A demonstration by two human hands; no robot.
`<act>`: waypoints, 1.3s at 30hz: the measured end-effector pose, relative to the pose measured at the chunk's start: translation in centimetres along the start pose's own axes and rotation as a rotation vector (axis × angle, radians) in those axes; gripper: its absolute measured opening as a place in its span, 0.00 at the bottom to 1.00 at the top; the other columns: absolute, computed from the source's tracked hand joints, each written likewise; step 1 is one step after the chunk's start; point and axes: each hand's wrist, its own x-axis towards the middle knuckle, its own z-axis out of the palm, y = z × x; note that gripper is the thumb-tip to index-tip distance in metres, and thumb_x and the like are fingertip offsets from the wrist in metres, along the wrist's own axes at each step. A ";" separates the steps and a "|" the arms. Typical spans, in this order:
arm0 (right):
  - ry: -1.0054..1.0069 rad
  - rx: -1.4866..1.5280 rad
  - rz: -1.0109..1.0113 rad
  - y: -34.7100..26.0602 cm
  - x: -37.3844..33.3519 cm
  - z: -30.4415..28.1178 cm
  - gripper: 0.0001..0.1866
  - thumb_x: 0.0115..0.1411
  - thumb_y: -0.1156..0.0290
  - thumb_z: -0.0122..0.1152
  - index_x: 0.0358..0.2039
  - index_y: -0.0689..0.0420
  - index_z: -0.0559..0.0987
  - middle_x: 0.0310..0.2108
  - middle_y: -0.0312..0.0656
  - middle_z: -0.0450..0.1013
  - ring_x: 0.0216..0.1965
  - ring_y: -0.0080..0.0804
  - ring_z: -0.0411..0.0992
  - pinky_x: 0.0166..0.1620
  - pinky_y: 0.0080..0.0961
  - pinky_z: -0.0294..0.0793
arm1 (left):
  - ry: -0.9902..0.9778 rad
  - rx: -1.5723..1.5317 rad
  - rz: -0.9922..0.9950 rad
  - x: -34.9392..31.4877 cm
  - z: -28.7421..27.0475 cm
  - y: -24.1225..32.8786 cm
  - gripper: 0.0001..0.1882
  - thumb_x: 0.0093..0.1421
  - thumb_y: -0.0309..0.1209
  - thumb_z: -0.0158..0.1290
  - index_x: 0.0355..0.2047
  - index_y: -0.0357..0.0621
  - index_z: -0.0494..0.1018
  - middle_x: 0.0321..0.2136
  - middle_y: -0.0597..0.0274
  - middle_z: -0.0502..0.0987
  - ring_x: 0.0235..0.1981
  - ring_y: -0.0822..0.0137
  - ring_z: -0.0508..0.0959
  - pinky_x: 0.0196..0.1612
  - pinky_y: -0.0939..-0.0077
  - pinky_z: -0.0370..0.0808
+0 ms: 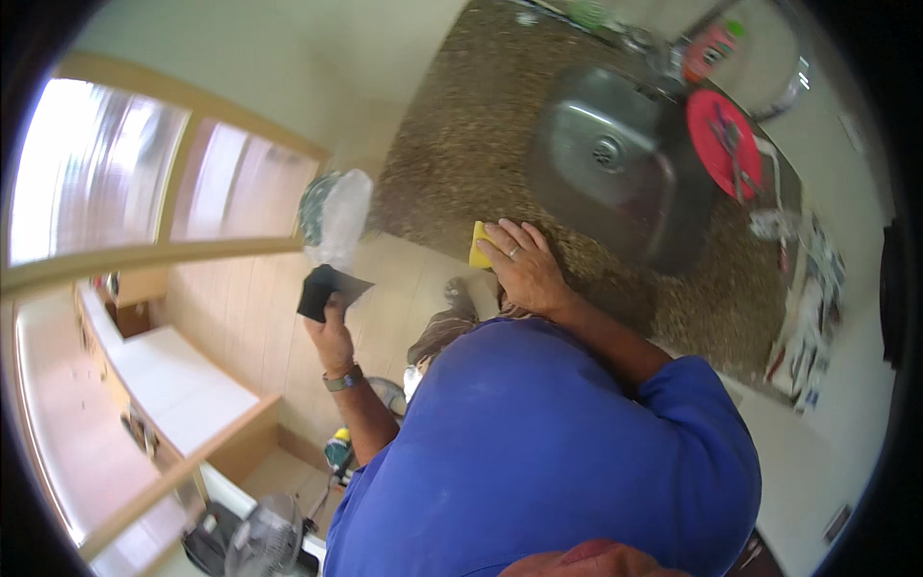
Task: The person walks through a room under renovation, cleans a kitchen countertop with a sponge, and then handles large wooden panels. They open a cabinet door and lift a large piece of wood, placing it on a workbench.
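Note:
My right hand [531, 273], a ring on one finger, lies over a yellow sponge [478, 246] at the front edge of the speckled brown countertop [452, 135]. The fingers press the sponge down, and only its left part shows. Off the counter to the left, my left hand [330, 332] is closed on a flat black piece [320, 290] with a greyish pointed corner; its exact kind is unclear. Just beyond it hangs a whitish plastic bag [344, 212] next to something green.
A steel sink [601, 149] is set into the counter, with a faucet [642, 43] behind. Right of it lie a red plate [716, 144] with utensils and a crumpled printed bag [812, 298]. A red bottle [711, 50] stands behind. Lower left are a white-topped cabinet [183, 380] and a fan [264, 539].

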 end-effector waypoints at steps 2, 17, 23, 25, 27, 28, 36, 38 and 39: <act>0.043 -0.063 0.150 -0.3 -2.8 -1.3 0.20 0.52 0.70 0.49 0.48 0.57 0.70 0.53 0.44 0.62 0.57 0.42 0.57 0.58 0.44 0.52 | -0.073 -0.029 -0.029 1.5 0.5 0.7 0.14 0.58 0.24 0.45 0.45 0.31 0.66 0.39 0.58 0.72 0.39 0.67 0.73 0.44 0.73 0.72; 0.524 -0.681 1.320 15.7 -29.2 -11.2 0.19 0.55 0.71 0.50 0.47 0.61 0.70 0.49 0.53 0.67 0.50 0.47 0.65 0.50 0.40 0.65 | -0.471 0.292 0.122 10.1 6.8 2.1 0.15 0.59 0.30 0.46 0.39 0.28 0.70 0.32 0.57 0.76 0.34 0.70 0.72 0.40 0.75 0.69; 0.418 -0.741 1.140 14.0 -24.6 -9.4 0.16 0.50 0.72 0.52 0.41 0.62 0.73 0.40 0.52 0.71 0.40 0.48 0.70 0.41 0.42 0.70 | -0.498 0.492 0.278 11.9 12.7 3.0 0.14 0.57 0.29 0.47 0.41 0.32 0.70 0.34 0.52 0.76 0.36 0.63 0.74 0.42 0.72 0.69; 0.518 -0.717 0.865 10.2 -22.4 -7.9 0.17 0.50 0.72 0.52 0.41 0.64 0.72 0.42 0.52 0.70 0.42 0.49 0.69 0.45 0.39 0.68 | -0.483 0.580 0.372 13.5 15.1 2.7 0.14 0.56 0.28 0.47 0.40 0.32 0.70 0.35 0.48 0.75 0.37 0.57 0.74 0.43 0.69 0.68; 0.516 -0.717 0.849 8.0 -22.5 -8.4 0.18 0.51 0.71 0.53 0.43 0.64 0.71 0.44 0.53 0.69 0.45 0.49 0.68 0.48 0.40 0.66 | -0.422 0.719 0.496 15.5 17.5 2.2 0.13 0.54 0.27 0.48 0.38 0.31 0.70 0.36 0.43 0.73 0.39 0.47 0.73 0.43 0.63 0.67; 0.521 -0.686 0.874 8.1 -23.4 -8.6 0.19 0.51 0.71 0.53 0.45 0.64 0.71 0.45 0.53 0.69 0.46 0.49 0.67 0.49 0.41 0.65 | -0.416 0.773 0.495 16.5 19.0 2.2 0.13 0.54 0.27 0.48 0.38 0.31 0.70 0.35 0.43 0.73 0.39 0.46 0.72 0.43 0.61 0.67; 0.696 -0.752 1.445 17.6 -45.5 -14.5 0.19 0.56 0.67 0.50 0.48 0.59 0.69 0.49 0.55 0.65 0.49 0.50 0.64 0.49 0.42 0.64 | -0.460 1.021 0.630 19.7 31.2 2.4 0.14 0.54 0.31 0.47 0.33 0.29 0.71 0.34 0.39 0.72 0.37 0.42 0.71 0.40 0.55 0.67; 0.740 -0.777 1.485 18.2 -47.8 -15.2 0.20 0.57 0.68 0.49 0.49 0.60 0.69 0.49 0.56 0.65 0.50 0.50 0.64 0.49 0.42 0.64 | -0.484 1.068 0.660 20.5 33.3 1.5 0.15 0.54 0.33 0.46 0.32 0.29 0.72 0.33 0.39 0.72 0.36 0.42 0.71 0.40 0.54 0.67; 0.653 -0.827 1.533 18.1 -46.6 -15.5 0.20 0.57 0.68 0.49 0.50 0.60 0.67 0.50 0.55 0.65 0.51 0.49 0.63 0.50 0.42 0.62 | -0.477 1.084 0.667 20.8 33.8 1.1 0.15 0.54 0.33 0.46 0.32 0.29 0.72 0.33 0.39 0.72 0.35 0.42 0.72 0.39 0.54 0.67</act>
